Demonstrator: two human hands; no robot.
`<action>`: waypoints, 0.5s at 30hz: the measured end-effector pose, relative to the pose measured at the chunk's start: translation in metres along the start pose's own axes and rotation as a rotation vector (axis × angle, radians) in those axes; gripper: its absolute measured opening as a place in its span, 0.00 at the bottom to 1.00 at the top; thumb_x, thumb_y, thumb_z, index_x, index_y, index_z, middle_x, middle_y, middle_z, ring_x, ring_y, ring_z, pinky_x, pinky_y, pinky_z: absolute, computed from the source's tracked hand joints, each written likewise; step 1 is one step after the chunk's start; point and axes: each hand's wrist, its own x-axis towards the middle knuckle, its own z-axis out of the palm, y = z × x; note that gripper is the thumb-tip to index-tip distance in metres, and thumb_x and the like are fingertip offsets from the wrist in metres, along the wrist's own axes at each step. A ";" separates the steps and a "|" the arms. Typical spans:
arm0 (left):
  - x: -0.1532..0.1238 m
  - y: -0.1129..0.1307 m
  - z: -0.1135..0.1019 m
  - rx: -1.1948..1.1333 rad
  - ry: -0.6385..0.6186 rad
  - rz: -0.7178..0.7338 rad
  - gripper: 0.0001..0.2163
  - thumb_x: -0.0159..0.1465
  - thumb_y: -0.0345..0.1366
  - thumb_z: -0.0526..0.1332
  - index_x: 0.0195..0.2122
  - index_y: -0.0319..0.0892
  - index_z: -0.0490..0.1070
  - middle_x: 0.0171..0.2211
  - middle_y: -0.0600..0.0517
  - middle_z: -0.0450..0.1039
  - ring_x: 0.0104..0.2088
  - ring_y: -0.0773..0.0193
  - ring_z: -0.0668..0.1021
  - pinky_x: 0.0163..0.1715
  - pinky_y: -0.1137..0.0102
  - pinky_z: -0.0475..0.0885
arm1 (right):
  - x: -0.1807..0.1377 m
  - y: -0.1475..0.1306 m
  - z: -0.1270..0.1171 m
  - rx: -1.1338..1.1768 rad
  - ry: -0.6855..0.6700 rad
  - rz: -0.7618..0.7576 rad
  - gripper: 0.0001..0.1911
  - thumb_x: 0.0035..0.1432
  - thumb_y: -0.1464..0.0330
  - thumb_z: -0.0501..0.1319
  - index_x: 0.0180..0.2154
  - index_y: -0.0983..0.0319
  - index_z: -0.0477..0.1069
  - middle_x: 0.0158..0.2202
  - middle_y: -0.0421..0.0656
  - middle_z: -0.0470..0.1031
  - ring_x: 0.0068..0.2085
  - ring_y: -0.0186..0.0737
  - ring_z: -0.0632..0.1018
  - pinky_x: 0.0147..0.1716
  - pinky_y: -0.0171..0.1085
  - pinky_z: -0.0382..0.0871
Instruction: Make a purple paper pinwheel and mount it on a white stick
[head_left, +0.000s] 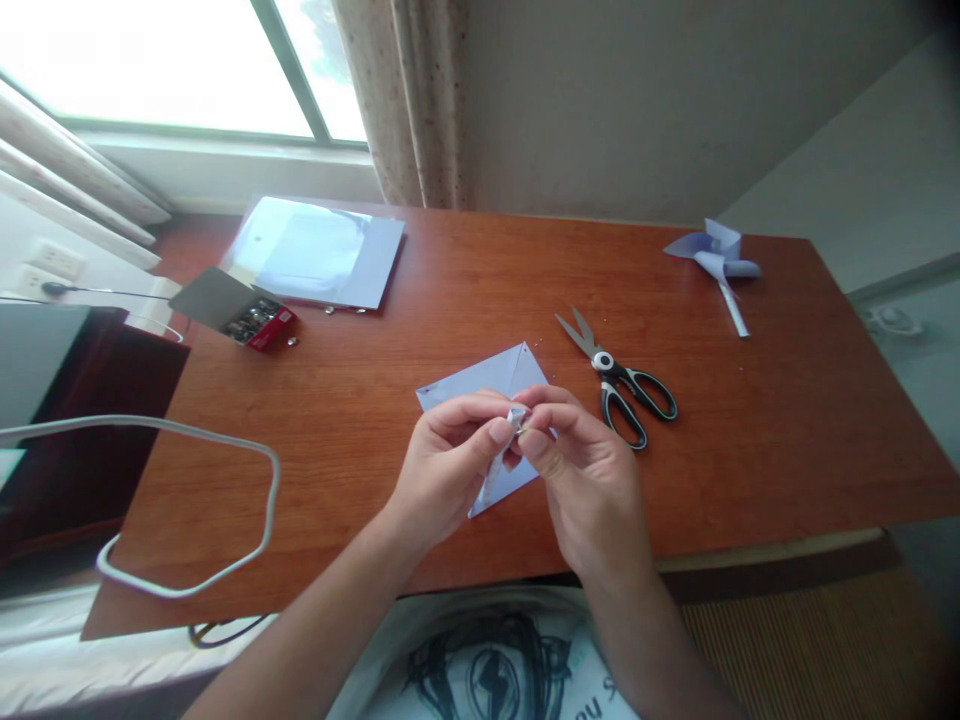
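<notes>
White cloth with a dark print, a shirt, fills the near edge. Beyond it, over the wooden table, the left hand grasps a thin, pale paper roll between thumb and fingers, tilted, its upper end poking out. The right hand has thumb and fingertips bent in close at that end; I cannot tell what they pinch. A white cable loops over the left side of the table. Behind and below the hands lies a lilac paper square with diagonal lines and dark corner dots. Scissors rest near it on the right, blades apart. Farther off, an open box holds shiny bits, one lying just beside it. A paper pinwheel lies at the far right; at the far left, a clear sleeve, then a curtain and window.
</notes>
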 end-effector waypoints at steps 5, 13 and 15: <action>0.000 -0.001 -0.004 0.028 -0.038 0.033 0.04 0.58 0.34 0.76 0.34 0.44 0.86 0.32 0.52 0.78 0.28 0.72 0.77 0.28 0.78 0.74 | -0.001 0.005 0.004 0.162 0.031 0.088 0.02 0.61 0.68 0.71 0.36 0.54 0.82 0.46 0.38 0.75 0.41 0.29 0.75 0.40 0.29 0.74; -0.002 0.001 -0.005 0.093 -0.067 0.050 0.04 0.58 0.35 0.75 0.35 0.45 0.86 0.31 0.52 0.76 0.27 0.70 0.77 0.26 0.76 0.73 | 0.001 -0.005 0.001 0.161 0.014 0.138 0.02 0.57 0.66 0.74 0.34 0.56 0.83 0.45 0.40 0.76 0.38 0.32 0.76 0.36 0.32 0.76; -0.002 0.002 -0.004 0.096 -0.081 0.035 0.04 0.58 0.36 0.76 0.35 0.45 0.86 0.30 0.52 0.75 0.27 0.69 0.77 0.26 0.75 0.73 | 0.003 -0.008 -0.002 0.171 -0.010 0.177 0.03 0.55 0.66 0.75 0.33 0.56 0.83 0.44 0.40 0.76 0.37 0.33 0.76 0.35 0.33 0.76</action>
